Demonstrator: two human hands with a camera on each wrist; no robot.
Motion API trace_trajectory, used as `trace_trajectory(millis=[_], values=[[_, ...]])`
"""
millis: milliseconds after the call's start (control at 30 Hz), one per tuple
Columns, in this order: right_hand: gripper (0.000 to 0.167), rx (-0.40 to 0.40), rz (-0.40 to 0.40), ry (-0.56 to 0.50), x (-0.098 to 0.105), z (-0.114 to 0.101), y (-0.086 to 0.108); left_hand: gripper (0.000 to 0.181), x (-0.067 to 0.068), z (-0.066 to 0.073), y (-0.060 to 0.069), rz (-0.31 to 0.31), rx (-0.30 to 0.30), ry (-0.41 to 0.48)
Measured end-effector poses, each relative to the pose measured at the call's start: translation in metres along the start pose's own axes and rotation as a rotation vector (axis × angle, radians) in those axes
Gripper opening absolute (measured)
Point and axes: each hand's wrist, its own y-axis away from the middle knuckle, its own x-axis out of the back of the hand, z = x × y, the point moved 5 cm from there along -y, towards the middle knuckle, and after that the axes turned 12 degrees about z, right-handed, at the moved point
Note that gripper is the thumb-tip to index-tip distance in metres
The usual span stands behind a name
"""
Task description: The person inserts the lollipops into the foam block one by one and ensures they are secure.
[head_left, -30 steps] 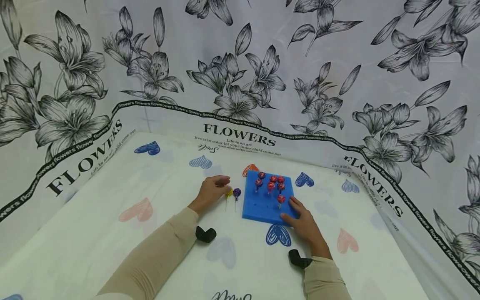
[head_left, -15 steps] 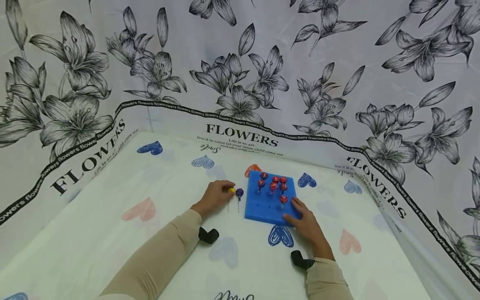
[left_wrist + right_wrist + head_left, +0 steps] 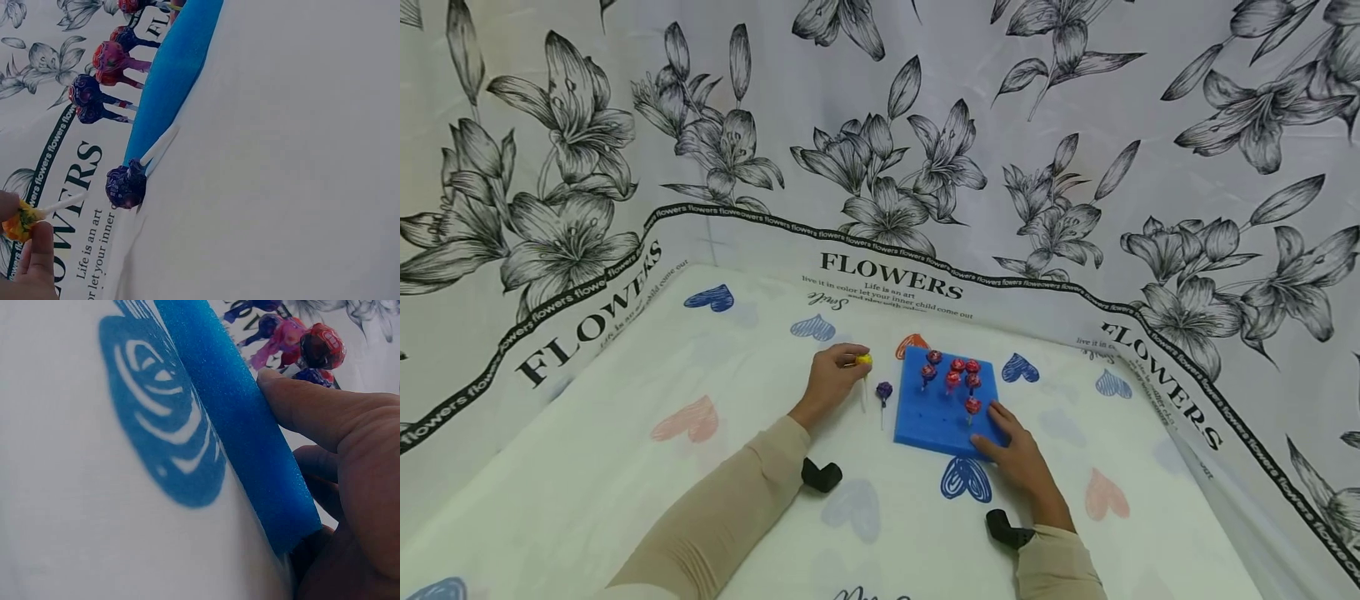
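Observation:
My left hand (image 3: 832, 379) pinches a yellow-wrapped lollipop (image 3: 20, 220) by its candy head between thumb and finger, its white stick pointing down above the table. On the cloth between that hand and a blue foam board (image 3: 917, 421) lies a purple-wrapped lollipop (image 3: 884, 390). Several red and dark-wrapped lollipops (image 3: 952, 381) stand upright with their sticks in the board. At the board's near right corner, my right hand (image 3: 1022, 454) grips it, thumb on the top face and fingers along the side, as the right wrist view (image 3: 369, 469) shows.
A white cloth (image 3: 737, 517) printed with hearts covers the table. Behind it hangs a flower-printed curtain (image 3: 880, 108). A black wrist-worn device (image 3: 822, 475) sits by the left wrist and another black device (image 3: 1007, 529) by the right.
My left hand has taken hold of the yellow lollipop and lifted it off the cloth, away from the purple one. My right hand stays on the foam board. The head view has shifted slightly.

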Motion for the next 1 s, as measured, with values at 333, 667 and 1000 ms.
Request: trace_trajectory(millis=[333, 667, 1000], values=[[0.078, 0.006, 0.029, -0.029, -0.004, 0.002, 0.001, 0.026, -0.007, 0.014, 0.001, -0.020, 0.147, 0.270], [0.076, -0.003, 0.048, -0.023, 0.002, 0.003, 0.004, 0.023, -0.037, 0.060, 0.000, -0.081, 0.051, 0.272], [0.077, -0.002, 0.052, -0.023, 0.004, -0.001, 0.003, 0.028, -0.068, 0.104, 0.007, -0.148, -0.036, 0.351]])
